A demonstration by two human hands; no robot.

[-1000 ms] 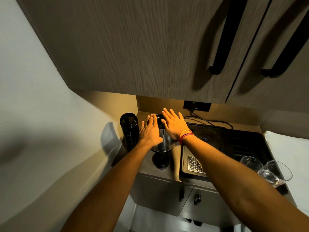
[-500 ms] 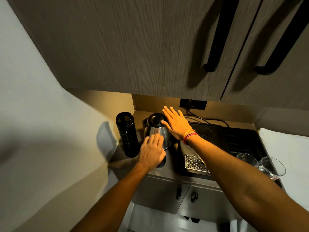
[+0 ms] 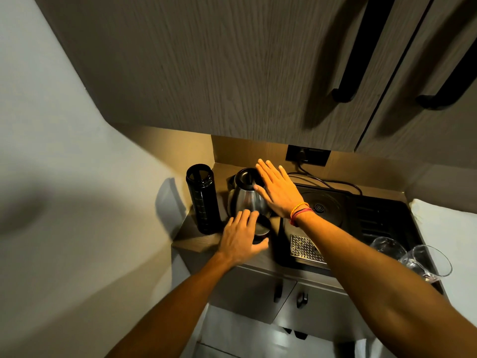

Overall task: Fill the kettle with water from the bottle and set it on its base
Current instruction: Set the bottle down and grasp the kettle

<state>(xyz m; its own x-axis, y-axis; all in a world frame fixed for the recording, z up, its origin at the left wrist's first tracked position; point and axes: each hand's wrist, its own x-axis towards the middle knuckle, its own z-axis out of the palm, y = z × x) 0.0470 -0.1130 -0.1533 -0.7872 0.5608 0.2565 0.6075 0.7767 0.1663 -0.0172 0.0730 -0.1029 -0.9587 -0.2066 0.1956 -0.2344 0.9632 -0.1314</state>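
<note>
A steel kettle [image 3: 246, 198] with a black lid stands at the back left of the counter, its spout pointing to the back left. Its black handle [image 3: 262, 229] faces me, and my left hand [image 3: 241, 239] wraps it, fingers over the top and thumb on the near side. My right hand [image 3: 280, 193] lies flat with fingers apart against the lid's right side. A tall black bottle [image 3: 202, 200], uncapped, stands just left of the kettle. The round black kettle base [image 3: 320, 208] sits on a black tray [image 3: 374, 215] to the right of the kettle.
Two clear glasses [image 3: 387, 248] [image 3: 431, 259] lie at the tray's right front, and a perforated metal grid [image 3: 304, 248] sits at its front. A socket [image 3: 307, 152] and cord run behind. Upper cabinets [image 3: 232, 73] overhang the counter closely. The wall is on the left.
My left hand left the kettle's lid and dropped to the handle at the front, closing around it. My right hand stayed on the lid.
</note>
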